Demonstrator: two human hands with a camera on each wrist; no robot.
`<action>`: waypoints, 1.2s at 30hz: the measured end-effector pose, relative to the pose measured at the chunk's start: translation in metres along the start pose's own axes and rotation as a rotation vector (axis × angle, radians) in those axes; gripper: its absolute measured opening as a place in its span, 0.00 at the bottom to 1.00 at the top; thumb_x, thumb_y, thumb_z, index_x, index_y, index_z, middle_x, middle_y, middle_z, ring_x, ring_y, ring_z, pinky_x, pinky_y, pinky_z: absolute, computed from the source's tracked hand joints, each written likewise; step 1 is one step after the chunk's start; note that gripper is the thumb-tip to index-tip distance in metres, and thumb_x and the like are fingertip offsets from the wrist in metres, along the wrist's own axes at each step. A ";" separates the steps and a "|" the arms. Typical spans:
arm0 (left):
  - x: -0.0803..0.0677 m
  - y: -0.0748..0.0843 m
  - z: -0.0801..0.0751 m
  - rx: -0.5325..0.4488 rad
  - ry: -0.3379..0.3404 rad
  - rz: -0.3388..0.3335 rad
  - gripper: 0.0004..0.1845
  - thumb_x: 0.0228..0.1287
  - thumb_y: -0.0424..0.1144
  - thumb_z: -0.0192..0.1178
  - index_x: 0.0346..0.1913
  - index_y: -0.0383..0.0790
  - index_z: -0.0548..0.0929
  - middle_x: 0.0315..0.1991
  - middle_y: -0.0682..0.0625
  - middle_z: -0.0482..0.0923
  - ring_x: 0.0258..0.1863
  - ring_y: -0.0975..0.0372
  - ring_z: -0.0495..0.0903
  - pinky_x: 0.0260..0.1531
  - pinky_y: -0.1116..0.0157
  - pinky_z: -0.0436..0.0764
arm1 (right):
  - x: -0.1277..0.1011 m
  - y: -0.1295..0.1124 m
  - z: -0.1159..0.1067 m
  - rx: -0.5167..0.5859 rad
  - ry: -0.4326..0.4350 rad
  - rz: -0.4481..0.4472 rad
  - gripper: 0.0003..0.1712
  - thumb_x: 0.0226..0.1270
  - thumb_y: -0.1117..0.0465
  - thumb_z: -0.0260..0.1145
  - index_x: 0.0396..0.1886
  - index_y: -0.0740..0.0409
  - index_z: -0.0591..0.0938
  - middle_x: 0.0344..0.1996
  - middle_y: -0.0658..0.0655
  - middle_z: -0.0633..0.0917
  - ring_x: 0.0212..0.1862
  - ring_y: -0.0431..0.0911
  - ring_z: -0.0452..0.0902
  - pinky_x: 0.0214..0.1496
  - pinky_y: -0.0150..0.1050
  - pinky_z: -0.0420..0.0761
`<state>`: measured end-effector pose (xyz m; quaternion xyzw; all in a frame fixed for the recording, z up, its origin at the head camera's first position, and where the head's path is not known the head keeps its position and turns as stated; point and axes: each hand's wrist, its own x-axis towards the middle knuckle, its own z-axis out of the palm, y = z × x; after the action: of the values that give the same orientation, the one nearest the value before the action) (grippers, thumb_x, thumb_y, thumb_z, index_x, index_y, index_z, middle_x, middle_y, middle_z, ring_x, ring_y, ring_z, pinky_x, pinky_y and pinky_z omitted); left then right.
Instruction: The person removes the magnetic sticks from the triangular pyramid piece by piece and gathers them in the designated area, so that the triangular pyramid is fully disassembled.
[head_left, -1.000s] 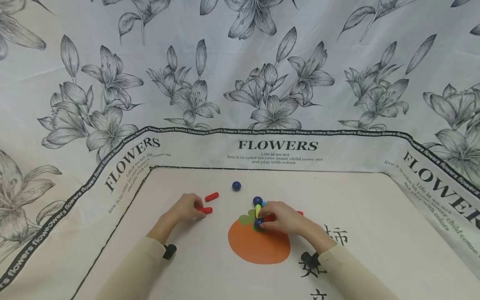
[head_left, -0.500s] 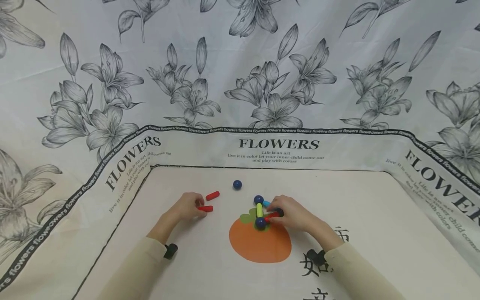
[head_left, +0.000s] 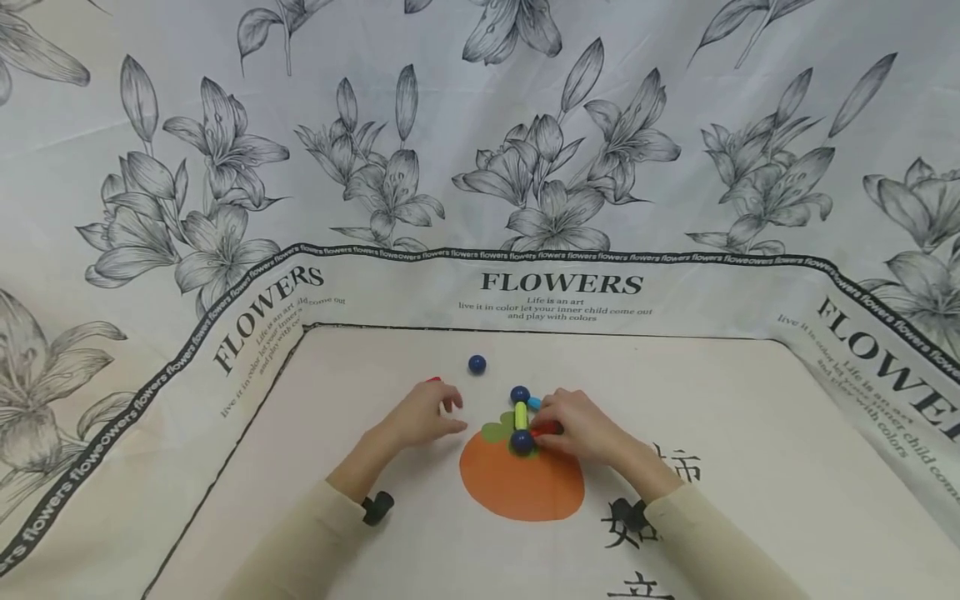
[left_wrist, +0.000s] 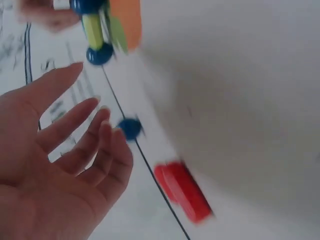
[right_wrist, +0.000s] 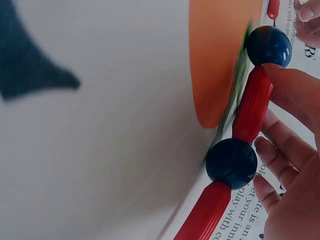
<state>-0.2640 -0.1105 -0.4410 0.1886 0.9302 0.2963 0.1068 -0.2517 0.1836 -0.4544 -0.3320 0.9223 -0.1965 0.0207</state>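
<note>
The right hand (head_left: pixel 581 427) rests on the surface with its fingers curled against a small built figure of sticks and balls. In the right wrist view its fingertips (right_wrist: pixel 287 90) press along a short red plastic stick (right_wrist: pixel 252 105) that runs between two dark blue glossy balls, one at the far end (right_wrist: pixel 269 46) and one nearer the wrist (right_wrist: pixel 231 163); a second red stick (right_wrist: pixel 204 212) leads on from that nearer ball. In the head view the same figure shows a yellow-green plastic stick (head_left: pixel 521 414) standing between a blue ball at the far end (head_left: pixel 519 394) and another at the near end (head_left: pixel 522 441), with a light blue stick (head_left: pixel 534 403) angling off beside the far one. The figure sits at the top edge of an orange round fruit print (head_left: pixel 521 483) with green leaves on the cloth-covered surface (head_left: pixel 750 433).

The left hand (head_left: pixel 423 412) holds nothing: its fingers are spread and loosely straight, hovering just left of the figure, as the left wrist view (left_wrist: pixel 60 165) shows plainly. A loose red stick (left_wrist: pixel 182 191) lies on the surface near it, mostly hidden behind the hand in the head view. A lone dark blue ball (head_left: pixel 477 363) lies farther back, apart from both hands.

Behind the surface hangs a white cloth printed with grey lilies (head_left: pixel 555 192) and the word FLOWERS.
</note>
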 end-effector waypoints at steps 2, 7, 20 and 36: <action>0.005 0.011 0.011 -0.014 -0.082 0.002 0.18 0.64 0.44 0.73 0.53 0.40 0.85 0.41 0.50 0.80 0.39 0.59 0.77 0.38 0.65 0.81 | 0.001 -0.001 0.002 -0.002 -0.005 0.003 0.07 0.63 0.57 0.76 0.41 0.47 0.91 0.35 0.43 0.82 0.42 0.42 0.69 0.50 0.46 0.71; 0.015 0.032 0.034 -0.019 -0.191 0.014 0.21 0.65 0.50 0.71 0.54 0.40 0.84 0.36 0.52 0.79 0.37 0.61 0.77 0.36 0.68 0.80 | 0.004 -0.005 0.006 -0.006 -0.021 0.023 0.07 0.65 0.56 0.75 0.43 0.46 0.91 0.35 0.42 0.82 0.42 0.41 0.70 0.50 0.45 0.71; 0.028 0.045 0.056 -0.069 -0.198 -0.053 0.21 0.65 0.52 0.70 0.50 0.39 0.85 0.30 0.51 0.78 0.31 0.62 0.77 0.32 0.68 0.76 | 0.006 -0.007 0.008 -0.099 -0.037 0.013 0.08 0.61 0.58 0.78 0.41 0.48 0.91 0.33 0.42 0.82 0.39 0.42 0.68 0.47 0.44 0.70; 0.021 0.035 0.045 -0.100 -0.142 -0.123 0.16 0.66 0.49 0.70 0.47 0.42 0.82 0.32 0.49 0.77 0.34 0.59 0.77 0.33 0.65 0.77 | 0.003 -0.001 0.008 -0.156 -0.019 -0.018 0.08 0.60 0.57 0.79 0.40 0.49 0.92 0.32 0.43 0.82 0.39 0.41 0.68 0.47 0.43 0.70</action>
<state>-0.2589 -0.0530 -0.4579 0.1461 0.9141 0.3213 0.1995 -0.2522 0.1778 -0.4614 -0.3429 0.9315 -0.1211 0.0017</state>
